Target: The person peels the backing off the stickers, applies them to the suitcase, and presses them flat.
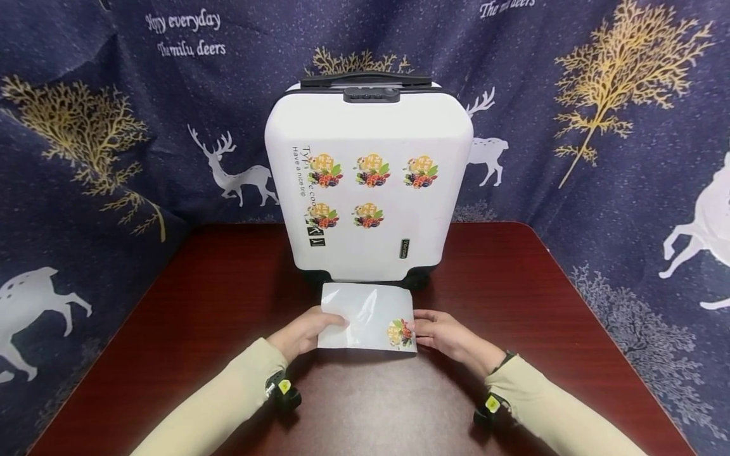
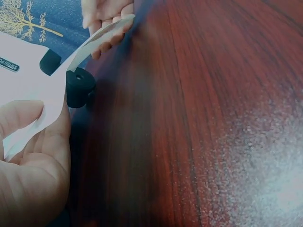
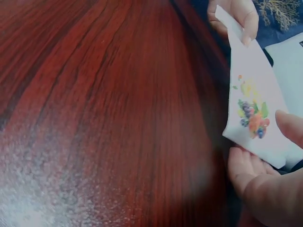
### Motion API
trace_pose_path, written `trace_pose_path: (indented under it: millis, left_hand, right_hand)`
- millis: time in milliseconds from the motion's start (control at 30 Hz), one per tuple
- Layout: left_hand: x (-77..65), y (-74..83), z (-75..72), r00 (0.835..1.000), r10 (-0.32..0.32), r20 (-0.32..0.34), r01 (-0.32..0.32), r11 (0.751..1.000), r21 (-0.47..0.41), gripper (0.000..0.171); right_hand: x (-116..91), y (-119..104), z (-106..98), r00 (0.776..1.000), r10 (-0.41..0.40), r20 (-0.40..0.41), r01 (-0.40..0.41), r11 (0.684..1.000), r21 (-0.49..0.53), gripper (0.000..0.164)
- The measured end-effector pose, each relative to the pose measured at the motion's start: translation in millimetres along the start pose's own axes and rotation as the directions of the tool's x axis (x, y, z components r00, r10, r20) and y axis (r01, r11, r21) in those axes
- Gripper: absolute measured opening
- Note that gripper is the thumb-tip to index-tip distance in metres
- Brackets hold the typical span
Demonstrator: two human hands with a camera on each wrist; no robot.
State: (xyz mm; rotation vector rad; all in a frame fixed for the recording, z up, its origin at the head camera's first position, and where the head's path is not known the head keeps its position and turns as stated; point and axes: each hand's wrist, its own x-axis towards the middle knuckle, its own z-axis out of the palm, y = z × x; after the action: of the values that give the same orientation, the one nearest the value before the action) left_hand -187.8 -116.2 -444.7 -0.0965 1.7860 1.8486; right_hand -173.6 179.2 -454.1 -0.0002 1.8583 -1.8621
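Note:
A white sticker sheet (image 1: 365, 304) is held between both hands in front of the suitcase, with one fruit sticker (image 1: 399, 334) at its lower right corner. My left hand (image 1: 308, 330) grips the sheet's left end, thumb on top and fingers underneath. At the right end, my right hand (image 1: 446, 337) pinches the edge beside the fruit sticker, its fingers below the sheet in the right wrist view. The white suitcase (image 1: 371, 120) stands upright behind the sheet. Several matching fruit stickers (image 1: 373, 171) are on its front, three in an upper row and two below.
The suitcase stands on a dark red wooden table (image 1: 228, 285) with black wheels (image 1: 420, 278) at its base. Behind hangs a dark blue cloth (image 1: 239, 95) printed with deer and golden branches. Each wrist wears a strapped camera (image 1: 288, 396).

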Motion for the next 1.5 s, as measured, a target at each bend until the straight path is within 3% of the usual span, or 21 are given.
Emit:
trace_pose_path:
  millis: [167, 433, 533, 600, 700, 800, 867, 933, 1033, 1100, 1167, 1200, 1267, 1500]
  left_hand:
    - [0.6, 1.0, -0.4, 1.000, 0.005, 0.014, -0.005, 1.000, -0.014, 0.028]
    - [-0.1, 4.6, -9.4, 0.997, 0.024, 0.075, -0.024, 1.000, -0.003, 0.026]
    - [1.3, 8.7, -17.7, 0.993, 0.057, 0.108, -0.057, 0.998, -0.006, 0.024]
    - [3.7, 12.7, -23.4, 0.991, 0.067, 0.116, -0.067, 0.998, 0.004, 0.032]
    - [7.5, 21.1, -30.9, 0.993, 0.069, 0.093, -0.076, 0.994, 0.074, 0.049]
    - [10.9, 31.7, -34.2, 0.996, 0.076, 0.043, -0.083, 0.972, 0.222, 0.058]
    - [12.7, 38.8, -33.3, 0.996, 0.092, 0.017, -0.092, 0.928, 0.362, 0.058]
    - [13.9, 46.3, -29.3, 0.993, 0.114, -0.004, -0.096, 0.852, 0.514, 0.055]
    - [16.4, 56.8, -18.3, 0.987, 0.161, 0.028, -0.131, 0.680, 0.721, 0.051]
    - [17.6, 63.6, -8.7, 0.980, 0.185, 0.076, -0.170, 0.571, 0.803, 0.047]
    - [19.3, 68.6, 1.5, 0.971, 0.196, 0.136, -0.218, 0.492, 0.843, 0.042]
    - [20.0, 70.8, 6.3, 0.967, 0.196, 0.165, -0.240, 0.466, 0.852, 0.041]
    - [21.1, 74.7, 15.7, 0.961, 0.186, 0.203, -0.266, 0.439, 0.858, 0.039]
    - [27.6, 83.0, 42.4, 0.956, 0.135, 0.262, -0.294, 0.388, 0.873, 0.046]
  right_hand:
    - [0, 0, -1, 0.999, -0.034, 0.009, 0.034, 0.999, 0.014, 0.060]
    - [-2, 0, -1, 1.000, -0.021, -0.017, 0.021, 1.000, 0.002, 0.009]
    - [-3, 1, -2, 1.000, -0.002, -0.022, 0.002, 1.000, -0.023, 0.005]
    - [-5, 1, -2, 1.000, 0.009, -0.022, -0.009, 0.999, -0.039, 0.005]
    - [-6, 3, -3, 1.000, 0.020, -0.014, -0.021, 0.998, -0.062, 0.005]
    - [-7, 4, -3, 1.000, 0.016, -0.008, -0.017, 0.996, -0.082, 0.005]
    - [-7, 4, -2, 1.000, 0.013, -0.008, -0.014, 0.995, -0.097, 0.005]
    - [-6, 4, -2, 1.000, 0.012, -0.012, -0.013, 0.994, -0.111, 0.005]
    - [-7, 3, -1, 1.000, 0.010, -0.017, -0.012, 0.991, -0.133, 0.005]
    - [-7, 3, 0, 1.000, 0.006, -0.020, -0.009, 0.990, -0.142, 0.005]
    - [-6, 4, 1, 1.000, 0.002, -0.020, -0.005, 0.989, -0.150, 0.005]
    - [-6, 4, 1, 1.000, 0.001, -0.020, -0.004, 0.988, -0.153, 0.006]
    - [-6, 3, 2, 1.000, 0.001, -0.019, -0.003, 0.987, -0.160, 0.006]
    - [-6, 1, 4, 1.000, 0.003, -0.020, -0.007, 0.987, -0.162, 0.006]
